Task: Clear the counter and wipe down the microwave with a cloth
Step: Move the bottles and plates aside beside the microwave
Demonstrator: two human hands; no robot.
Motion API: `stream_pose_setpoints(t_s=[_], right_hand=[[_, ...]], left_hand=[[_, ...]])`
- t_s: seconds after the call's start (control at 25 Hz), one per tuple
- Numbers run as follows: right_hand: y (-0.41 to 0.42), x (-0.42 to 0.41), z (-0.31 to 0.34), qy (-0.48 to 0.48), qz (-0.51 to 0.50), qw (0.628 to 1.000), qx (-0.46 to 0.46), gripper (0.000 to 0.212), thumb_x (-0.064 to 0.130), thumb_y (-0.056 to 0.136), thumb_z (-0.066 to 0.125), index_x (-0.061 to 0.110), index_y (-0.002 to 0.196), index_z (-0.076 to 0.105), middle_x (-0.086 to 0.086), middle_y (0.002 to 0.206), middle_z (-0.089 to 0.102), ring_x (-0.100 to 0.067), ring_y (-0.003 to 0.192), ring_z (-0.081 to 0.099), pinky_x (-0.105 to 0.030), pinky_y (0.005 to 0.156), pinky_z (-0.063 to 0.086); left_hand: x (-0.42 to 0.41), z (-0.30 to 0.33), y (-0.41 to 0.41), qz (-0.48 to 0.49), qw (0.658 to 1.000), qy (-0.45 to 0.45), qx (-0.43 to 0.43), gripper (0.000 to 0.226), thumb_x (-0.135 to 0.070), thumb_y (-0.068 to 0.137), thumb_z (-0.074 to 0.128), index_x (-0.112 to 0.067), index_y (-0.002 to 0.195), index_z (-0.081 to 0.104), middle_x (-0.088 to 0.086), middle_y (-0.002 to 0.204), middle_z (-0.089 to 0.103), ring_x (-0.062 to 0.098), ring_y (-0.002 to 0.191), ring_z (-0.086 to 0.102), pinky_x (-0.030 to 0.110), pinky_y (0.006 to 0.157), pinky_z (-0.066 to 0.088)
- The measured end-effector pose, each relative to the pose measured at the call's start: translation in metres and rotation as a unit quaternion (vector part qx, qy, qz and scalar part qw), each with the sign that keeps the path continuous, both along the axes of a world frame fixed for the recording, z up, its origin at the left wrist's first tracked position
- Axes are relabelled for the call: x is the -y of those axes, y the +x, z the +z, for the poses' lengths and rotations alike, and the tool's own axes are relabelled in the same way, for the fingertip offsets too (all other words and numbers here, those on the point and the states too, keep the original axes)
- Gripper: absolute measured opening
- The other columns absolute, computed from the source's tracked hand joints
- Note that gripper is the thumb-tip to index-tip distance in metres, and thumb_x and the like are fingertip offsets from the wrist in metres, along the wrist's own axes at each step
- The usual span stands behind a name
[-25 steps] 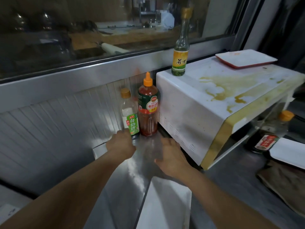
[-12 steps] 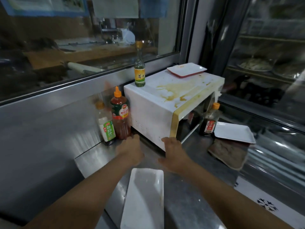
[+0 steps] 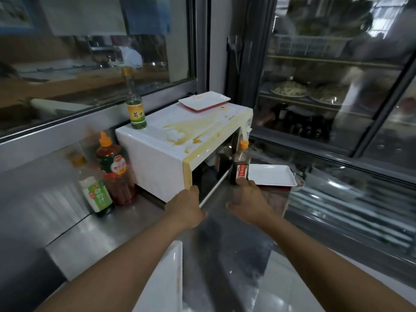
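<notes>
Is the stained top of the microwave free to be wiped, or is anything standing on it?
Not free. On the microwave top stand a tall green-labelled bottle at its back left corner and a red-rimmed white tray at the far end. The yellow spill lies between them, uncovered.

Bare counter [image 3: 117, 239] lies open at lower left. Centre is blocked by the microwave [image 3: 157, 163], left-flanked by two bottles [image 3: 117, 174]; a dark bottle [image 3: 241, 164] and white tray [image 3: 271, 175], apparently touching, obstruct right of centre.
</notes>
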State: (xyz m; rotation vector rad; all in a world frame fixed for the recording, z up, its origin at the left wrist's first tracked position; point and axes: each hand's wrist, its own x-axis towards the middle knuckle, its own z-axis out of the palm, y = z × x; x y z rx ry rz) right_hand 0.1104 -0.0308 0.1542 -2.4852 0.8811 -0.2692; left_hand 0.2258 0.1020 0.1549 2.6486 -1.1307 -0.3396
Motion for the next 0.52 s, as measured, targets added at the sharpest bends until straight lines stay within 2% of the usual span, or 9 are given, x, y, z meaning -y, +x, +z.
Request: stream_pose_setpoints(t_s=[0.2, 0.32, 0.52], right_hand=[[-0.005, 0.069, -0.012, 0.044, -0.046, 0.998, 0.028, 0.068, 0.022, 0.077, 0.066, 0.006, 0.134, 0.033, -0.017, 0.130, 0.043, -0.033, 0.121, 0.042, -0.037, 0.099, 0.041], [0.004, 0.113, -0.021, 0.054, -0.037, 0.997, 0.041, 0.066, 0.021, 0.078, 0.068, 0.006, 0.132, 0.034, -0.017, 0.128, 0.044, -0.032, 0.118, 0.044, -0.036, 0.097, 0.039], [0.045, 0.192, -0.046, 0.090, -0.007, 0.994, 0.067, 0.060, 0.026, 0.076, 0.074, 0.010, 0.124, 0.041, -0.014, 0.125, 0.050, -0.031, 0.116, 0.048, -0.039, 0.094, 0.043]], left_hand=[[0.060, -0.003, -0.009, 0.001, 1.000, 0.002, -0.008, 0.060, -0.041, 0.083, 0.064, -0.016, 0.130, 0.036, 0.006, 0.121, 0.053, 0.026, 0.111, 0.054, 0.037, 0.082, 0.049], [0.092, -0.006, -0.005, 0.015, 1.000, 0.000, -0.007, 0.061, -0.040, 0.083, 0.065, -0.016, 0.131, 0.036, 0.007, 0.121, 0.054, 0.027, 0.110, 0.055, 0.038, 0.081, 0.050], [0.146, -0.024, 0.009, 0.071, 0.997, 0.004, -0.009, 0.059, -0.040, 0.083, 0.065, -0.018, 0.130, 0.037, 0.006, 0.126, 0.054, 0.029, 0.114, 0.055, 0.045, 0.089, 0.050]])
